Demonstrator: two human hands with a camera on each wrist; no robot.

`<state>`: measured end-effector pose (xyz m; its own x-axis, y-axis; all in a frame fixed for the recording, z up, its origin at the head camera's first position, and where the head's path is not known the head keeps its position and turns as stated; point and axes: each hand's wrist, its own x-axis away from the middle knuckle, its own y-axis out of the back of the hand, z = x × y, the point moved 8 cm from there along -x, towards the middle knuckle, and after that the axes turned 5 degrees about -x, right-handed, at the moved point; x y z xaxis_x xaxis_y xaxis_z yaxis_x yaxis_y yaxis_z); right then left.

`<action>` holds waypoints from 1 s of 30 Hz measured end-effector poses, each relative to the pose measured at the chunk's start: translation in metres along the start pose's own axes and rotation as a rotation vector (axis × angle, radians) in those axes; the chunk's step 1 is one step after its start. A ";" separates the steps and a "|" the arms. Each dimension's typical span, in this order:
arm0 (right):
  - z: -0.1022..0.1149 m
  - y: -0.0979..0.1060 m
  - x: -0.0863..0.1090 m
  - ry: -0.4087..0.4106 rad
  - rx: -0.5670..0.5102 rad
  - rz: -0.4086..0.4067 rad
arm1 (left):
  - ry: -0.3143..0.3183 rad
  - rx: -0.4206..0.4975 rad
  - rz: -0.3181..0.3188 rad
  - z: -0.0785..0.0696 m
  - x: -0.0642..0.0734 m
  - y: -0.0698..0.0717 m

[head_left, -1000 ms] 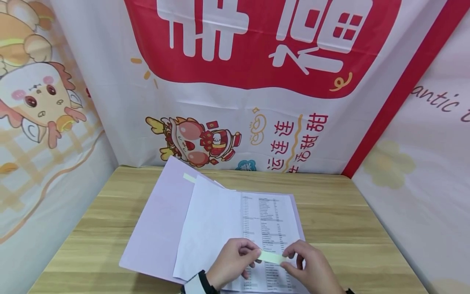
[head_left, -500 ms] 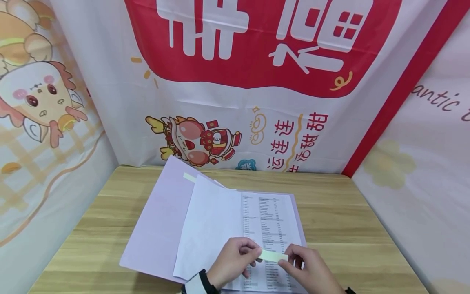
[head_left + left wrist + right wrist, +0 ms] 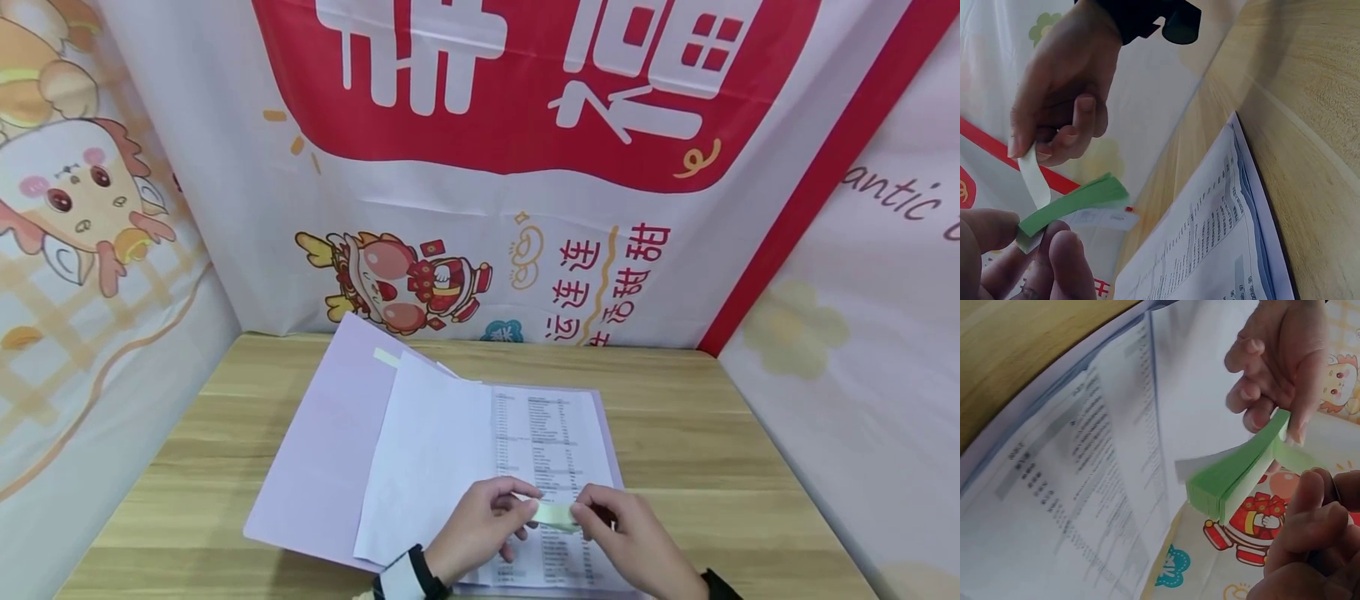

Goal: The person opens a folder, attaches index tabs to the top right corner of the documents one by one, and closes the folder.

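My left hand (image 3: 480, 527) pinches one end of a thin pad of green sticky notes (image 3: 1229, 472) over the printed page (image 3: 551, 467). The pad's sheets fan slightly at the loose end. Between thumb and finger, my right hand (image 3: 633, 533) holds the end of the top sticky note (image 3: 1035, 181), a pale strip that curves up from the pad. Its other end still meets the pad near the left fingers. Beneath both hands lies an open lilac folder (image 3: 307, 483) of papers, with a blank white sheet (image 3: 420, 450) turned to the left.
A pale green sticky strip (image 3: 386, 358) is stuck at the top of the folder's raised left cover. The folder lies on a wooden table (image 3: 697, 467). Printed cloth hangings (image 3: 450, 183) stand behind and on both sides.
The right hand has shifted slightly, and the top note now bends up from the pad where the strip looked flat before. The folder stays in place; the head view tilts slightly.
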<state>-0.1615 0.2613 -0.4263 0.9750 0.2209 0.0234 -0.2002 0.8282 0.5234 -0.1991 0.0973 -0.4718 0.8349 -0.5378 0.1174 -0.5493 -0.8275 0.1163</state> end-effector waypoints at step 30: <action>0.030 -0.003 -0.006 0.112 -0.147 0.096 | -0.073 0.048 0.124 0.004 -0.008 -0.018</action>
<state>-0.1634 0.2422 -0.4030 0.9357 0.3514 -0.0318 -0.3114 0.8650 0.3934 -0.1962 0.1157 -0.4785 0.7622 -0.6449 0.0555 -0.6473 -0.7601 0.0577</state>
